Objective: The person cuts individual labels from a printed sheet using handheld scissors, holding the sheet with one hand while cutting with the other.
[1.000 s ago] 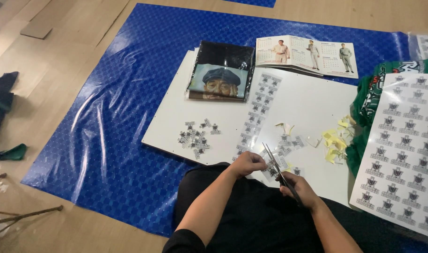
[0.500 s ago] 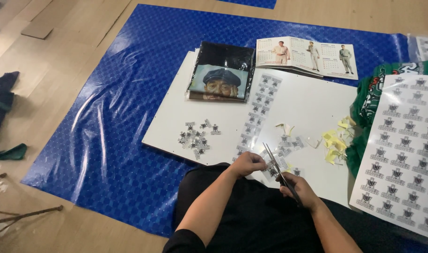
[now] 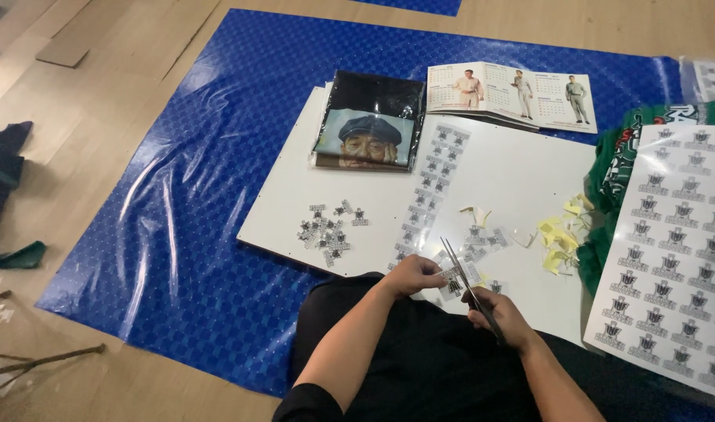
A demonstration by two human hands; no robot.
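Two bare hands work close together over a white board [image 3: 521, 176] that lies on a blue plastic sheet [image 3: 216, 156] spread on the wooden floor. The left hand [image 3: 412, 275] has its fingers pinched shut on a small printed sticker piece [image 3: 453, 283], holding it just off the board. The right hand [image 3: 502, 316] is curled closed around the dark handles of a pair of scissors [image 3: 465, 283], whose blades point up and away from the fingers and meet the sticker piece at its right edge; whether the blades are parted or closed is hard to tell at this size.

Just beyond the fingertips, loose cut stickers [image 3: 482, 238] lie scattered on the board, and a long strip of uncut stickers [image 3: 431, 187] runs away from them toward the far edge. Off to the left of the left fingers sits a small heap of cut-out stickers [image 3: 330, 230]. To the right of the right fingers, yellow backing scraps [image 3: 560, 234] are piled near a green cloth [image 3: 607, 180], and a large sticker sheet [image 3: 674, 250] lies over that cloth. Far beyond the fingers, a dark booklet with a portrait cover [image 3: 369, 125] rests on the board's corner, beside an open calendar showing three standing figures [image 3: 514, 94].
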